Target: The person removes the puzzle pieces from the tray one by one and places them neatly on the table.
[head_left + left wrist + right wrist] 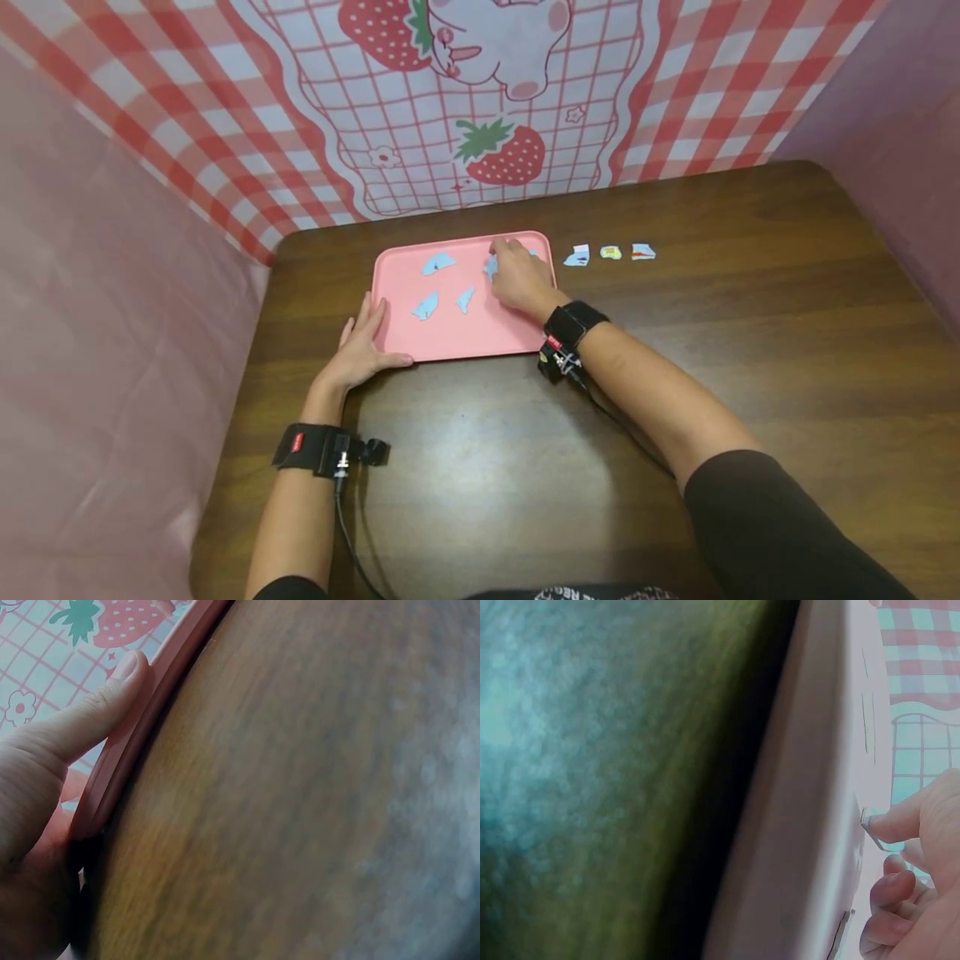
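Observation:
A pink tray (480,337) holds several flat, irregular light-blue pieces, among them one at the upper left (438,263), a lower left piece (426,306) and a narrow piece (465,300). Over the tray's right half, my right hand (521,275) pinches a light-blue piece (491,267) by its edge; the thin piece (873,834) shows tilted at the thumb in the right wrist view. Another blue bit (533,252) peeks out behind this hand. My left hand (360,354) spreads around the tray's front left corner, thumb along the front rim (139,742), straight fingers along the left side.
Right of the tray, three small printed pieces lie in a row on the wooden table (750,350): a blue-white one (577,255), a yellow one (611,252) and a red-striped one (642,252). A strawberry-print cloth (480,167) hangs behind. Cables run from both wrist cameras.

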Motion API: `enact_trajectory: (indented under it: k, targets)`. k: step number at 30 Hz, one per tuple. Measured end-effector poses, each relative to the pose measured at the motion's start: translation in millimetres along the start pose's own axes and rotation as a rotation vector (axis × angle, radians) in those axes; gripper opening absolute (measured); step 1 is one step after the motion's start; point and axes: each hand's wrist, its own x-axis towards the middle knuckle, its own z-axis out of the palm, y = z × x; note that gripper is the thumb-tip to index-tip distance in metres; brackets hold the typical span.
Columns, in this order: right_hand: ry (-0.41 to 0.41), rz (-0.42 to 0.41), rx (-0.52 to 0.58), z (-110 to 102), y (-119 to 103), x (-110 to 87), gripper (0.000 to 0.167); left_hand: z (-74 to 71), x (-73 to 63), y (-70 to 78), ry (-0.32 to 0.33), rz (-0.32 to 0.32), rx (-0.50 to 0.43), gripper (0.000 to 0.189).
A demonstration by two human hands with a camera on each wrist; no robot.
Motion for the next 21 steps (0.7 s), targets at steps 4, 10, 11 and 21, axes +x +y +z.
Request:
enact_trajectory:
  k: [4, 10, 11, 21]
  targets:
    - [0.006, -0.002, 0.003, 0.2, 0.2, -0.6, 0.035, 0.1, -0.3, -0.2, 0.001, -0.005, -0.001, 0.123]
    - [0.017, -0.002, 0.036, 1.3, 1.2, -2.3, 0.034, 1.1, -0.6, 0.1, 0.002, -0.005, 0.001, 0.123]
    - [0.015, 0.001, 0.046, 1.8, 1.4, -2.7, 0.034, 1.5, -0.8, 0.0, 0.002, -0.006, 0.004, 0.123]
    - [0.063, -0.005, 0.128, 2.2, 4.0, -9.7, 0.03, 2.3, -1.1, 1.4, 0.013, 0.007, 0.002, 0.123]
